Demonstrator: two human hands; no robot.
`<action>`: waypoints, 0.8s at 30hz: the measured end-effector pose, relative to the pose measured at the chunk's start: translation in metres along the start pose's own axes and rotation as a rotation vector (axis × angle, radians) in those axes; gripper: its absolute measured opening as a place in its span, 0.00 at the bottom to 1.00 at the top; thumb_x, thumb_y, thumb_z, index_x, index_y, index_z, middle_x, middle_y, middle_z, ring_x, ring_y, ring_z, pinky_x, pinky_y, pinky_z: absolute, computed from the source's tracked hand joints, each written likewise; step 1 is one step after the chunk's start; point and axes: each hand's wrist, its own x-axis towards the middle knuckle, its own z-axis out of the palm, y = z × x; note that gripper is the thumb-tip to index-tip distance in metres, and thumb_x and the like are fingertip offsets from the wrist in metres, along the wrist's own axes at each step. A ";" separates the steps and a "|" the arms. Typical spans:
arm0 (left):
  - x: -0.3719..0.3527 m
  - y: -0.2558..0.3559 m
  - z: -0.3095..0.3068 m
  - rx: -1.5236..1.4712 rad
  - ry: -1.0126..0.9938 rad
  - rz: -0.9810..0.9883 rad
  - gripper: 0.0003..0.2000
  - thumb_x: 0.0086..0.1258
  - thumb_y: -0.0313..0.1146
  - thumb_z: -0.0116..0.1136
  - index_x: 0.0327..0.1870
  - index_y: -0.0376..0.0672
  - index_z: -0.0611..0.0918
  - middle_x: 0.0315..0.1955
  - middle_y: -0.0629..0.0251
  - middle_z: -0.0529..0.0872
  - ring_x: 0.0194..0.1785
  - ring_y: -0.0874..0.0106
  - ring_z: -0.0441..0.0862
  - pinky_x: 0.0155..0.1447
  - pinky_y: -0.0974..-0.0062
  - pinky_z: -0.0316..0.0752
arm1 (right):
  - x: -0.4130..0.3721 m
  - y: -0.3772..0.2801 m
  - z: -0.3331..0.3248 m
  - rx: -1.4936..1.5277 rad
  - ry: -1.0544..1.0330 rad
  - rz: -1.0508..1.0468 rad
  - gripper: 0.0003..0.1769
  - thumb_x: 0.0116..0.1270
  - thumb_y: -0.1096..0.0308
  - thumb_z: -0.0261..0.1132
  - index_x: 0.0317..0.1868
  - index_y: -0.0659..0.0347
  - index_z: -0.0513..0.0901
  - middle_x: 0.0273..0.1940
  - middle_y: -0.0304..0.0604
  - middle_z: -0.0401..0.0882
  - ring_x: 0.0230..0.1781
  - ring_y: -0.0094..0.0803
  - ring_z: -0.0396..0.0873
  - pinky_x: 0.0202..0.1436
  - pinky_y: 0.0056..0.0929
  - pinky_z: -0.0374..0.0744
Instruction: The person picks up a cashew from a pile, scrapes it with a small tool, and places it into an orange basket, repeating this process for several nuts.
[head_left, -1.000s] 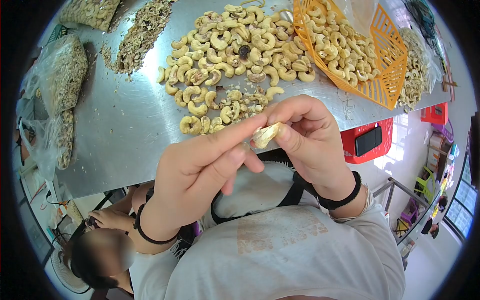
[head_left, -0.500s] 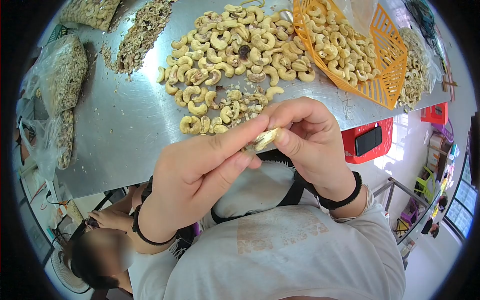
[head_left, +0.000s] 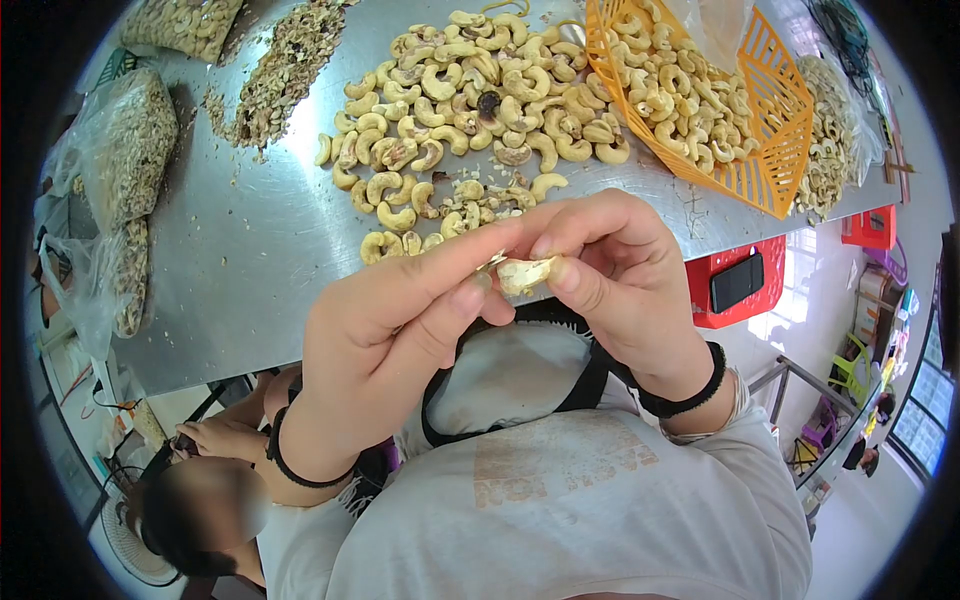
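Over the grey steel bench (head_left: 250, 250), our left hand (head_left: 380, 330) and right hand (head_left: 620, 280) are both pinching one pale curved cashew kernel (head_left: 525, 272), seemingly peeling it; next needs gentle scraping.

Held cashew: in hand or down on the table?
In hand. The cashew is pinched between fingers of the left hand and right hand, apart from the cashew pile on the table.

Small nut-sorting workshop: steel table (head_left: 250, 260) heaped with cashews (head_left: 470, 110), orange basket (head_left: 770, 150) filled, bagged nuts (head_left: 125, 145) stacked, shell scraps (head_left: 285, 65) piled.
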 end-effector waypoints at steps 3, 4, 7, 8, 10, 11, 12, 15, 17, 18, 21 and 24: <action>0.002 0.002 -0.002 0.098 -0.022 0.050 0.15 0.61 0.25 0.42 0.49 0.32 0.71 0.24 0.62 0.79 0.20 0.85 0.68 0.22 0.91 0.60 | -0.001 0.000 -0.002 -0.120 0.018 -0.012 0.06 0.57 0.78 0.56 0.36 0.64 0.73 0.36 0.39 0.74 0.36 0.22 0.72 0.39 0.20 0.71; 0.002 0.003 -0.002 0.098 -0.022 0.050 0.15 0.61 0.25 0.42 0.49 0.32 0.71 0.24 0.62 0.79 0.20 0.85 0.68 0.22 0.91 0.60 | -0.001 -0.001 -0.002 -0.120 0.018 -0.012 0.06 0.57 0.78 0.56 0.36 0.64 0.73 0.36 0.39 0.74 0.36 0.22 0.72 0.39 0.20 0.71; 0.001 0.003 -0.003 0.180 -0.049 0.063 0.16 0.60 0.24 0.42 0.50 0.33 0.70 0.25 0.63 0.79 0.22 0.84 0.69 0.23 0.91 0.61 | -0.001 -0.003 0.001 -0.115 0.034 -0.014 0.06 0.57 0.79 0.55 0.37 0.65 0.72 0.36 0.41 0.73 0.35 0.24 0.72 0.38 0.20 0.72; 0.001 0.003 -0.004 0.202 -0.058 0.061 0.16 0.60 0.23 0.43 0.51 0.34 0.70 0.25 0.63 0.79 0.22 0.84 0.70 0.24 0.91 0.62 | 0.001 -0.004 0.002 -0.095 -0.004 -0.026 0.06 0.57 0.80 0.55 0.37 0.66 0.72 0.37 0.42 0.73 0.34 0.25 0.73 0.38 0.21 0.72; 0.001 0.005 -0.004 0.223 -0.067 0.058 0.17 0.59 0.23 0.43 0.51 0.35 0.70 0.26 0.63 0.79 0.23 0.84 0.70 0.24 0.91 0.63 | 0.002 -0.006 0.003 -0.075 -0.042 -0.038 0.07 0.57 0.80 0.55 0.37 0.67 0.72 0.37 0.43 0.72 0.34 0.26 0.73 0.38 0.21 0.72; 0.001 0.006 -0.004 0.240 -0.072 0.055 0.17 0.59 0.23 0.44 0.51 0.35 0.70 0.27 0.64 0.79 0.23 0.84 0.71 0.24 0.90 0.63 | 0.002 -0.007 0.003 -0.100 -0.040 -0.041 0.07 0.57 0.81 0.54 0.37 0.67 0.72 0.37 0.44 0.72 0.34 0.27 0.73 0.38 0.22 0.73; 0.001 0.007 -0.004 0.257 -0.077 0.053 0.17 0.59 0.24 0.45 0.51 0.36 0.70 0.27 0.64 0.80 0.23 0.84 0.71 0.25 0.90 0.63 | 0.002 -0.008 0.003 -0.126 -0.039 -0.045 0.07 0.57 0.81 0.54 0.38 0.68 0.71 0.37 0.45 0.71 0.33 0.28 0.73 0.38 0.23 0.74; 0.004 -0.003 -0.007 0.376 -0.085 0.241 0.17 0.59 0.24 0.46 0.51 0.36 0.70 0.28 0.64 0.80 0.22 0.83 0.71 0.25 0.88 0.64 | 0.002 -0.008 0.003 -0.126 -0.043 -0.040 0.07 0.56 0.82 0.54 0.37 0.68 0.72 0.39 0.45 0.70 0.34 0.28 0.74 0.40 0.24 0.74; 0.003 -0.001 -0.008 0.444 -0.087 0.262 0.17 0.59 0.24 0.46 0.51 0.36 0.71 0.28 0.64 0.79 0.22 0.83 0.70 0.25 0.88 0.64 | 0.001 -0.007 0.003 -0.130 -0.033 -0.046 0.07 0.56 0.82 0.55 0.37 0.68 0.72 0.40 0.45 0.70 0.36 0.28 0.73 0.42 0.25 0.74; 0.003 0.000 -0.008 0.513 -0.088 0.284 0.16 0.59 0.24 0.47 0.50 0.36 0.71 0.28 0.64 0.79 0.21 0.83 0.70 0.25 0.87 0.64 | 0.001 -0.006 0.003 -0.134 -0.024 -0.052 0.07 0.55 0.82 0.55 0.36 0.68 0.73 0.41 0.46 0.69 0.38 0.28 0.73 0.44 0.25 0.73; 0.001 0.008 -0.006 0.511 -0.061 0.219 0.17 0.57 0.23 0.49 0.50 0.41 0.72 0.29 0.60 0.80 0.28 0.69 0.78 0.33 0.82 0.70 | 0.001 -0.003 0.003 -0.152 -0.032 -0.095 0.07 0.55 0.82 0.56 0.36 0.68 0.74 0.43 0.46 0.69 0.42 0.28 0.71 0.47 0.26 0.72; 0.001 0.007 -0.006 0.331 -0.052 0.151 0.15 0.59 0.22 0.47 0.49 0.39 0.73 0.31 0.60 0.80 0.29 0.72 0.78 0.34 0.82 0.71 | 0.000 -0.002 0.003 -0.072 -0.029 -0.025 0.07 0.55 0.82 0.56 0.36 0.68 0.74 0.43 0.45 0.68 0.45 0.29 0.69 0.50 0.27 0.71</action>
